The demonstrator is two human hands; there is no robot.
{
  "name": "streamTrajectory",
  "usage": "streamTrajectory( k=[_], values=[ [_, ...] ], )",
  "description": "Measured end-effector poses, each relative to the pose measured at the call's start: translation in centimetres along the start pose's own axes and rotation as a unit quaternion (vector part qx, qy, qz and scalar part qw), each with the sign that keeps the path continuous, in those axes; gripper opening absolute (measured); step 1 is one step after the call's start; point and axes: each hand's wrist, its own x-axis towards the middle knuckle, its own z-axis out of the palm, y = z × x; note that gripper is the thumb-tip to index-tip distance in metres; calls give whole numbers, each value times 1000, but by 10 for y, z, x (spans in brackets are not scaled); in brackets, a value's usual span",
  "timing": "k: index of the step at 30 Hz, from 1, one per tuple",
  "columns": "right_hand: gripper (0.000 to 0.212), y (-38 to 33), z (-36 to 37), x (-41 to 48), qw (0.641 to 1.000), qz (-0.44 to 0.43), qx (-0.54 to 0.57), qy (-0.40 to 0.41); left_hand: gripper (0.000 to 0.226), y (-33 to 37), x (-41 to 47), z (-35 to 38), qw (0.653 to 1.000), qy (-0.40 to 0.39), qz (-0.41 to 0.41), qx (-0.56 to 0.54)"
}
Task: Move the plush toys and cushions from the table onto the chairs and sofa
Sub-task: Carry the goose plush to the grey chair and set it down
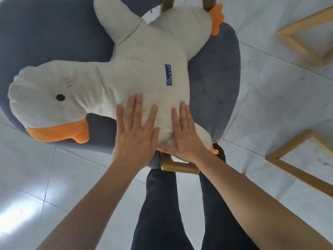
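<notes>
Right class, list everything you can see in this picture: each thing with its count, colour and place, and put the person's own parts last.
plush goose: one, white with orange beak and feet and a blue label, lying across the chair seat
chair: one, grey-blue padding with gold metal legs, under the goose
bar frames: two, light gold-brown, on the floor at the right
floor: white tiles, all around the chair
legs: two, in dark trousers, at the chair's near edge
left hand: one, flat on the goose's body, fingers straight
right hand: one, flat on the goose beside the left hand
</notes>
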Motion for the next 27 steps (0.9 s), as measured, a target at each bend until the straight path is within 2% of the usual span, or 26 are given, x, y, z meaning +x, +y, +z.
streamTrajectory(
  k=[2,4,7,8,10,12,15,17,19,22,25,27],
  values=[
    [120,21,3,-2,999,-45,-12,-8,63,-11,-22,16,999,-24,25,25],
    [122,47,-7,-10,998,-47,-3,-42,66,-20,-35,18,999,-18,28,13],
    [132,76,-27,-30,978,104,56,-174,74,-19,-57,15,999,-39,-1,15],
    [129,81,-30,-35,969,138,60,-194,75,-18,-63,17,999,-46,-8,20],
    [117,83,-31,-42,974,142,36,-174,71,-17,-65,21,998,-48,-23,19],
    [104,77,-29,-47,993,78,-31,-87,67,-18,-59,22,998,-45,-51,15],
    [87,81,-21,-54,992,-13,-119,29,69,-22,-51,22,995,-57,-79,4],
    [83,94,-15,-52,986,-28,-166,15,71,-23,-50,23,996,-60,-61,1],
    [92,99,-12,-41,980,18,-194,-50,70,-20,-51,25,997,-59,-41,-7],
    [105,94,-10,-21,972,65,-170,-147,68,-16,-49,25,997,-51,-55,-11],
    [117,86,-23,-26,979,62,-108,-160,67,-14,-50,25,996,-55,-64,-13],
    [120,78,-30,-30,987,39,-80,-131,73,-14,-52,27,996,-60,-68,-15]
  ],
)
